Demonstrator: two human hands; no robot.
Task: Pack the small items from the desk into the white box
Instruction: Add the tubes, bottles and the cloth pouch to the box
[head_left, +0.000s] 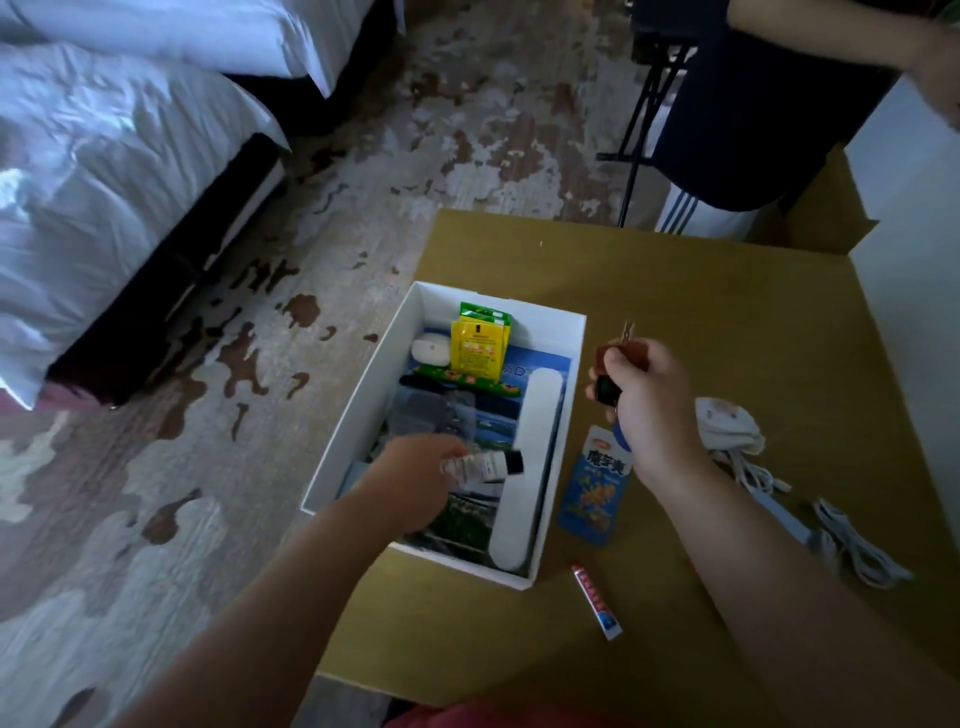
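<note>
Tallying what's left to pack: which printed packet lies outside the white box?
The blue packet, flat on the desk beside the white box; the yellow packet and green packet sit inside it.

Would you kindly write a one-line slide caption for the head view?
Left hand holds a small bottle over the white box; right hand grips keys above the desk.

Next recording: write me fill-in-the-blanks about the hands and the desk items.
The left hand holds a small bottle with a ____ cap over the white box. The right hand grips keys above the ____. The packet lying beside the box is ____.
Missing: black; desk; blue.
</note>
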